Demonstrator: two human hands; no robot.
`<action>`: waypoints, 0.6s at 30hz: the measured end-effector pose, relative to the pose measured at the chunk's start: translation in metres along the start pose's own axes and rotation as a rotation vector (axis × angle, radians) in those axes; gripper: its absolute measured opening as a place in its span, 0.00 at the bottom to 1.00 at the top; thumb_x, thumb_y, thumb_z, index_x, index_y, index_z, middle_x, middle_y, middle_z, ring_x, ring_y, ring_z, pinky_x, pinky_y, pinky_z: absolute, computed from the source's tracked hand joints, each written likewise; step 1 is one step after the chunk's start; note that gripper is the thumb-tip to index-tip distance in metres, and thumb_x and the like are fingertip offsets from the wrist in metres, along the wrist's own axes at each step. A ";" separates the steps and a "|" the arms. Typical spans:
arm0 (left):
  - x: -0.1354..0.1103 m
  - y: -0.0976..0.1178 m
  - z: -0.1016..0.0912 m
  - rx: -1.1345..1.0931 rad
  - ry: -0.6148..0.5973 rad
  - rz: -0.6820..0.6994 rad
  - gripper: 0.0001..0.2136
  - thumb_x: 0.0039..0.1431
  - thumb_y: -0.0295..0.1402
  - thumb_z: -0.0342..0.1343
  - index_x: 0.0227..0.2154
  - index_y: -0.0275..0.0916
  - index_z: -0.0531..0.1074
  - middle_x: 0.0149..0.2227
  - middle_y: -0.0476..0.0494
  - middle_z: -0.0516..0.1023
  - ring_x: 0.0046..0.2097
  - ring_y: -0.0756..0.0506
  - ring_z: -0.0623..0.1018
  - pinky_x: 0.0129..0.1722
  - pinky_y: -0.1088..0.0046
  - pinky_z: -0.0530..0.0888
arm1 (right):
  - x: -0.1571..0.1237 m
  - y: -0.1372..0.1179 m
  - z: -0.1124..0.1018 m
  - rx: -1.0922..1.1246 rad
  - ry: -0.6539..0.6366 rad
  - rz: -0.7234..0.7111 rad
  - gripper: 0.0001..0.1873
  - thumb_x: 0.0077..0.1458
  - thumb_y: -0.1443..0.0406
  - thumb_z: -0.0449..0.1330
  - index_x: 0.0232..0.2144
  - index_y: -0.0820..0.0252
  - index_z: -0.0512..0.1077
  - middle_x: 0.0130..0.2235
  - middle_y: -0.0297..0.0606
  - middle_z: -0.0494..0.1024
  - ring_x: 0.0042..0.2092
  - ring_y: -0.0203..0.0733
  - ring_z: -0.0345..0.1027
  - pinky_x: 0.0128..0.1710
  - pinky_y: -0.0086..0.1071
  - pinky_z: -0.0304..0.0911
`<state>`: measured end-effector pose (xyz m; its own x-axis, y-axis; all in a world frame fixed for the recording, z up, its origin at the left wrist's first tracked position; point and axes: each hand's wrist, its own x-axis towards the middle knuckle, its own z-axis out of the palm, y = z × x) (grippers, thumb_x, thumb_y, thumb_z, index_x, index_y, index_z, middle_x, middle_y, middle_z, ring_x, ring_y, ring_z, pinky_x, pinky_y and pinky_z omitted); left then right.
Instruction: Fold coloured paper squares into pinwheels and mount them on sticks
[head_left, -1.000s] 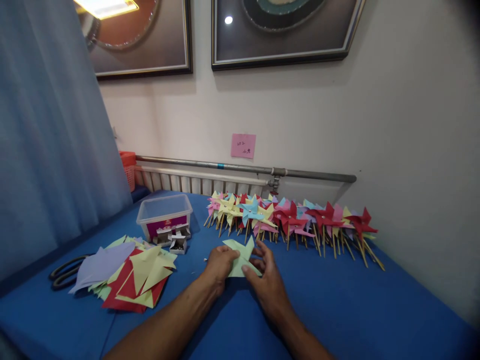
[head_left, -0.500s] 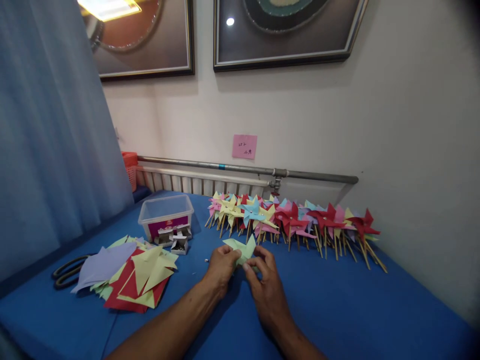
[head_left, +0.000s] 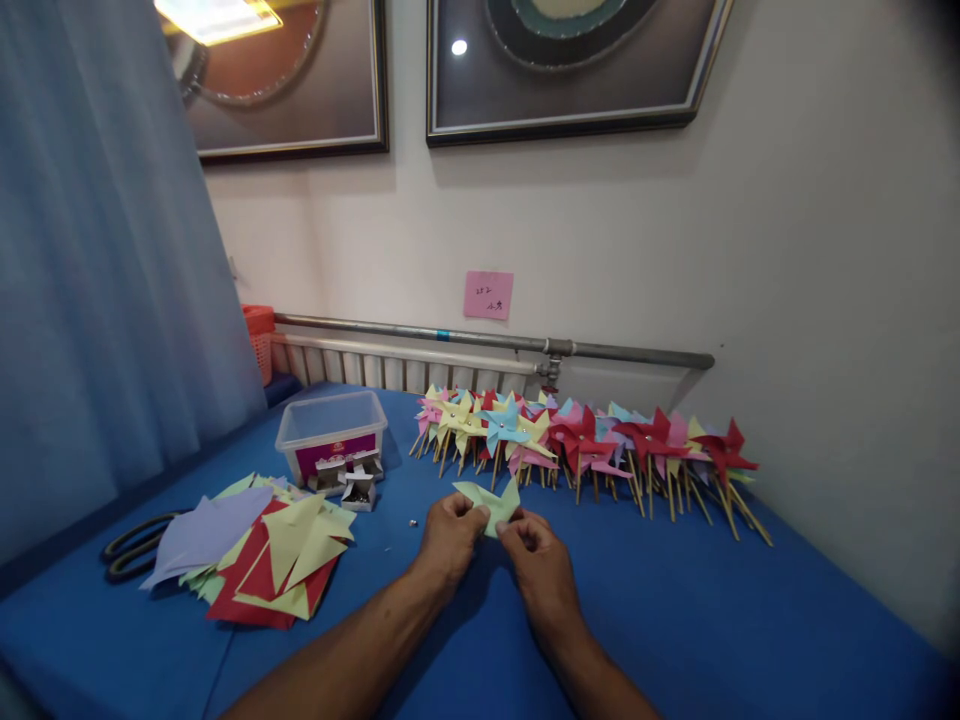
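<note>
A pale green paper pinwheel (head_left: 493, 503), partly folded, is held up between my two hands over the blue table. My left hand (head_left: 448, 540) pinches its left side with thumb and fingers. On its right side, my right hand (head_left: 538, 570) has thumb and fingertips closed on the lower edge. The fingers hide the lower part of the paper. A small shiny metal piece (head_left: 413, 523) lies on the table just left of my left hand.
Finished pinwheels on sticks (head_left: 581, 440) stand in a row behind. At left are loose coloured paper sheets (head_left: 277, 550), black-handled scissors (head_left: 135, 545), a clear plastic tub (head_left: 330, 415) and small boxes of metal pieces (head_left: 358, 492). A blue curtain (head_left: 112, 250) hangs at far left.
The green paper has shifted slightly right and turned a little. My right hand's fingers have curled in closer on its edge, and the small metal piece now shows more fully.
</note>
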<state>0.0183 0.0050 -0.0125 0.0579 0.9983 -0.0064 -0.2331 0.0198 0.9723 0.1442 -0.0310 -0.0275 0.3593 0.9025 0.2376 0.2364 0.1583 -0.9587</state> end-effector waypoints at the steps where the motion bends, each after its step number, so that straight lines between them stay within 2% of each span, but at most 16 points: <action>1: 0.000 0.001 0.000 0.013 0.003 -0.002 0.13 0.41 0.38 0.65 0.18 0.38 0.67 0.16 0.55 0.64 0.20 0.55 0.58 0.21 0.76 0.55 | 0.000 -0.001 0.000 0.006 -0.004 0.000 0.15 0.48 0.53 0.65 0.19 0.55 0.76 0.44 0.43 0.81 0.45 0.50 0.74 0.48 0.37 0.65; 8: -0.003 0.005 0.001 0.045 0.001 0.005 0.11 0.42 0.36 0.65 0.17 0.38 0.67 0.16 0.55 0.64 0.20 0.55 0.58 0.21 0.76 0.54 | -0.001 -0.007 0.000 0.005 -0.047 -0.015 0.15 0.48 0.54 0.64 0.17 0.56 0.72 0.36 0.39 0.79 0.38 0.47 0.71 0.42 0.36 0.64; 14: -0.004 0.008 -0.001 0.096 -0.013 -0.012 0.12 0.42 0.35 0.64 0.17 0.38 0.66 0.15 0.56 0.62 0.19 0.55 0.58 0.20 0.77 0.53 | -0.002 -0.010 -0.002 -0.014 -0.071 -0.038 0.15 0.48 0.55 0.64 0.18 0.55 0.70 0.26 0.33 0.73 0.31 0.43 0.67 0.36 0.35 0.62; 16: -0.003 0.009 -0.002 0.101 -0.024 -0.025 0.13 0.42 0.36 0.65 0.17 0.38 0.66 0.15 0.56 0.62 0.19 0.55 0.58 0.20 0.77 0.53 | -0.001 -0.009 -0.001 0.028 -0.053 -0.007 0.15 0.47 0.54 0.66 0.20 0.55 0.70 0.24 0.31 0.72 0.30 0.42 0.67 0.34 0.34 0.62; 18: -0.003 0.009 -0.002 0.084 -0.036 -0.035 0.13 0.42 0.37 0.66 0.17 0.38 0.66 0.15 0.55 0.64 0.19 0.55 0.59 0.20 0.77 0.54 | 0.001 -0.007 0.000 0.159 -0.031 0.046 0.16 0.43 0.52 0.69 0.26 0.55 0.71 0.25 0.31 0.75 0.30 0.43 0.69 0.34 0.34 0.65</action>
<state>0.0141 0.0023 -0.0042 0.1001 0.9944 -0.0339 -0.1482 0.0486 0.9878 0.1428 -0.0314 -0.0209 0.3377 0.9218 0.1904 0.0732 0.1759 -0.9817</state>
